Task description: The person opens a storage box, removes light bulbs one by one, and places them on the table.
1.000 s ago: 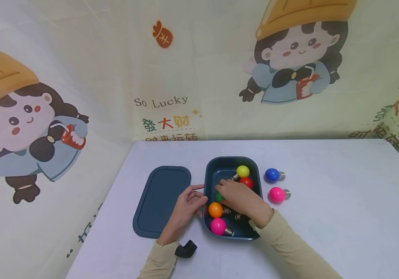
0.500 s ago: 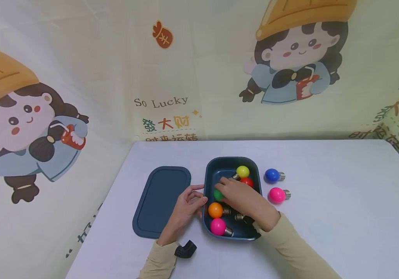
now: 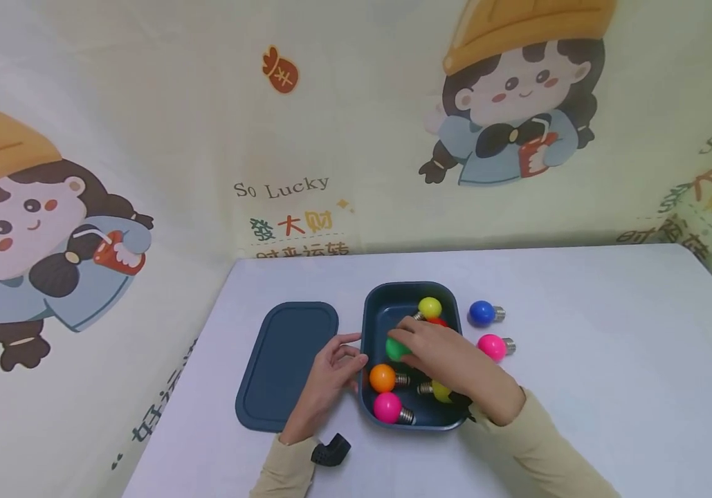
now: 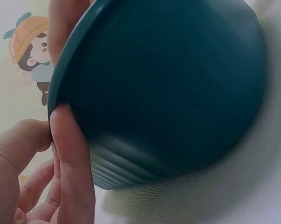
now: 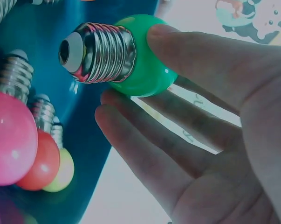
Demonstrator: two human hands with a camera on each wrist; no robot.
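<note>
My right hand [image 3: 436,349] pinches a green light bulb [image 5: 147,56] by its glass globe, over the dark blue container [image 3: 410,425]. The right wrist view shows the bulb's silver screw base pointing away from the palm, with the thumb on one side of the globe. My left hand [image 3: 331,377] is at the container's left side. In the left wrist view its thumb and a finger [image 4: 72,154] pinch the rim, the finger lying along the outer wall. Inside are an orange bulb [image 3: 382,378], a pink bulb [image 3: 387,407], a yellow bulb [image 3: 430,308] and others, partly hidden by the right hand.
A flat dark blue lid [image 3: 287,366] lies left of the container on the white table [image 3: 611,360]. To the container's right lie a blue bulb [image 3: 481,313] and another pink bulb [image 3: 492,347]. A printed cloth [image 3: 393,214] hangs behind the table.
My right hand has lifted the green bulb a little and drawn back slightly to the right, uncovering more of a yellow bulb below it. My left hand stays at the rim. The head view has shifted slightly.
</note>
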